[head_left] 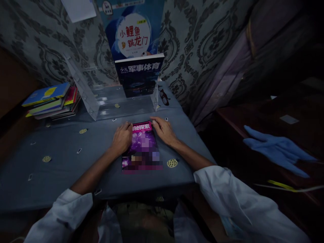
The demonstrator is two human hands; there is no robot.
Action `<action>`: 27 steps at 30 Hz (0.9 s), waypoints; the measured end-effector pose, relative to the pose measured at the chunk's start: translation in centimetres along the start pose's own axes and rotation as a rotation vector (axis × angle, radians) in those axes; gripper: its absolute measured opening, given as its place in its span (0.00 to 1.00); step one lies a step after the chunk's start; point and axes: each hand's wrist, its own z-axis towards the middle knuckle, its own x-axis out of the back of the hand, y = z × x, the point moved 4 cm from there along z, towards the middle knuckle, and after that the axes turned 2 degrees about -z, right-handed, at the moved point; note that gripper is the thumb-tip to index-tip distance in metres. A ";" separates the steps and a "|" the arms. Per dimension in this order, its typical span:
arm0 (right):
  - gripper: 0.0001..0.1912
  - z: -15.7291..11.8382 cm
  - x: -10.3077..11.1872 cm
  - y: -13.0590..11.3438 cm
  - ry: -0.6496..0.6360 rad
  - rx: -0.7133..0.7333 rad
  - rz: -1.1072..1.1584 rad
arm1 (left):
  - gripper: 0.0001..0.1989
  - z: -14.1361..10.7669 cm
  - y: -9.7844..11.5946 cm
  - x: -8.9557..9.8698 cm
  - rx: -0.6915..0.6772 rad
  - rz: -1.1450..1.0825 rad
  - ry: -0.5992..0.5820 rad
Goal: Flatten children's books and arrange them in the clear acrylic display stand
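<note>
A purple and pink book (143,141) lies flat on the grey tablecloth in front of me, its lower part blurred by pixels. My left hand (123,136) rests at its upper left edge, fingers together and touching the cover's side. At the upper right corner is my right hand (163,130), its fingers extended and slightly apart, the fingertips at the book's edge. Behind the book stands a clear acrylic rack (121,113). A dark book (141,76) leans upright at the rack's right part, in front of a taller blue book (134,30).
To the left of the rack is a stack of books (54,101). Dark-framed glasses (164,97) lie right of the rack. A blue glove (277,148) and a yellow strip (282,185) are on a dark red surface at the right. Patterned wallpaper (202,33) rises behind the table.
</note>
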 end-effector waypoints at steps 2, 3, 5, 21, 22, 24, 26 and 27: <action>0.23 0.0 -0.1 0.0 0.005 0.008 -0.007 | 0.18 0.6 0.6 -0.3 -0.038 -0.033 -0.007; 0.23 0.0 -0.1 0.0 0.008 0.013 -0.010 | 0.19 0.9 0.9 -0.5 -0.062 -0.050 -0.010; 0.23 0.0 -0.1 0.0 0.008 0.015 -0.013 | 0.20 1.5 1.5 -0.9 -0.110 -0.087 -0.013; 0.23 0.1 0.0 -0.1 -0.075 -0.062 -0.018 | 0.24 3.8 2.6 -2.7 -0.279 -0.278 0.017; 0.23 0.1 0.0 -0.1 -0.080 -0.066 -0.016 | 0.24 3.7 2.6 -2.7 -0.283 -0.284 0.017; 0.23 0.0 0.0 0.0 -0.092 -0.071 -0.004 | 0.24 3.8 2.7 -2.5 -0.289 -0.293 0.015; 0.24 0.1 -0.1 0.2 -0.101 -0.071 0.003 | 0.23 3.8 2.7 -2.5 -0.293 -0.301 0.011; 0.25 0.1 -0.2 0.3 -0.101 -0.072 0.000 | 0.23 3.8 2.7 -2.4 -0.296 -0.305 0.008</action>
